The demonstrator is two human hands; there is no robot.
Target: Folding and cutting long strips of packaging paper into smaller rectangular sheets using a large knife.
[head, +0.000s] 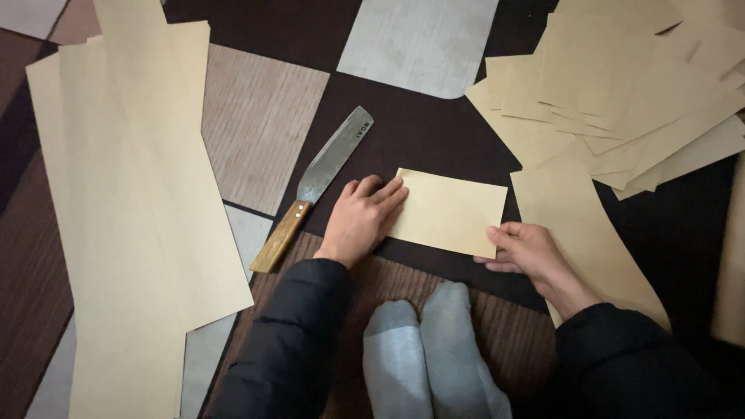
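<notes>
A folded tan paper rectangle (454, 211) lies flat on the dark patterned floor in front of me. My left hand (359, 219) presses down on its left edge with the fingers flat and together. At the sheet's lower right corner, my right hand (526, 250) pinches the paper between thumb and fingers. Just left of my left hand rests a broad-bladed knife (318, 182) with a wooden handle, lying diagonally, untouched.
Long tan paper strips (132, 202) are stacked at the left. A loose pile of cut tan sheets (621, 101) fills the upper right, with one curved sheet (582, 233) under my right wrist. My grey-socked feet (427, 349) sit at bottom centre.
</notes>
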